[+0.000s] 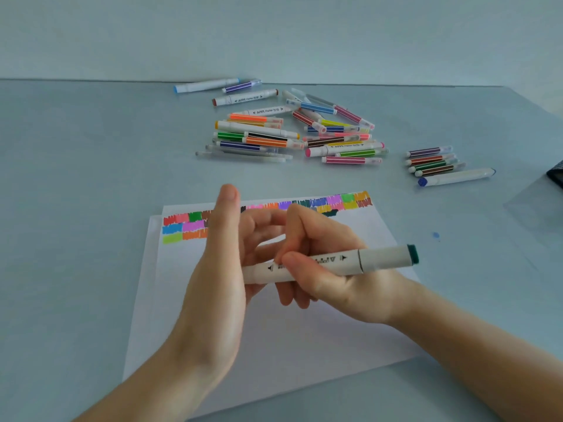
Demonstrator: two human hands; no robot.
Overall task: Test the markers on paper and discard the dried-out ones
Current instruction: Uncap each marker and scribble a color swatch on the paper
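Note:
My right hand (329,269) grips a thick white marker (380,259) with a dark green end cap, held level above the white paper (274,330). My left hand (222,263) stands edge-on at the marker's left end, fingers bent around that end; the tip or cap there is hidden behind the hand. Rows of coloured test swatches (344,202) run along the paper's far edge. A big loose pile of markers (289,132) lies beyond the paper.
A small group of markers (438,166) lies apart at the right, with a blue-capped white one in front. Three markers (225,89) lie at the far table edge. A blue ink spot (436,236) marks the table. A dark object (556,175) pokes in at the right edge.

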